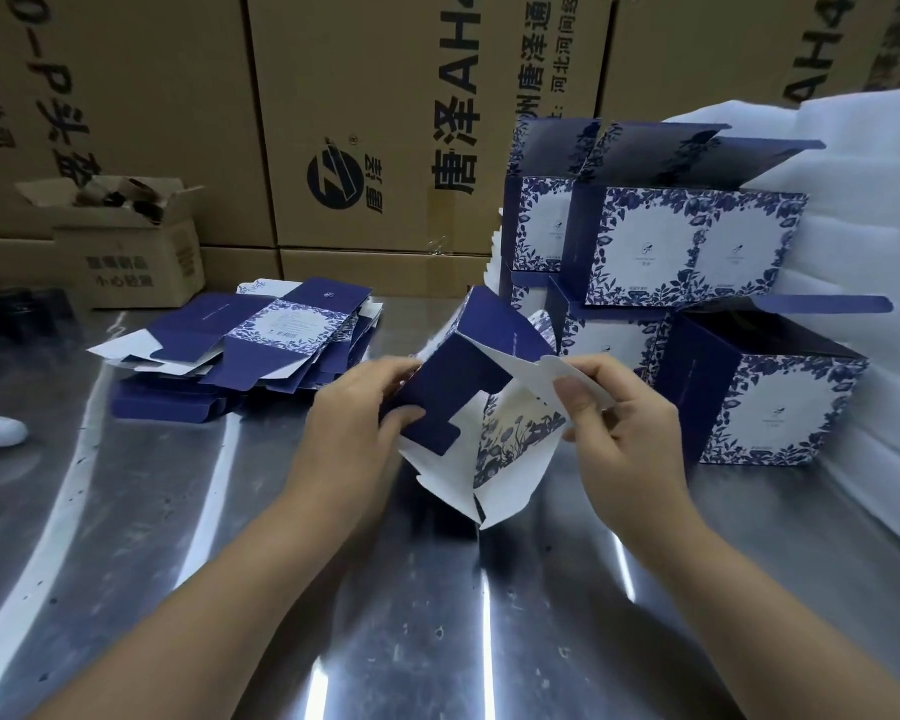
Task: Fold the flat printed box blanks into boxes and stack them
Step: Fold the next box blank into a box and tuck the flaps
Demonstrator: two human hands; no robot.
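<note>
Above the metal table (188, 511), the left hand (354, 407) grips a blue flap of the half-folded box (484, 366) while the right hand (619, 423) pinches its white flap (536, 381).

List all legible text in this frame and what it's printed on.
"唐泽AH4", plus logo "唐泽": middle brown carton
"AH4", cut off: right brown carton
"小心轻放": small open carton
"-P", rest blurred: left brown carton
Blue floral boxes and flat blanks: print too small to read.
</note>
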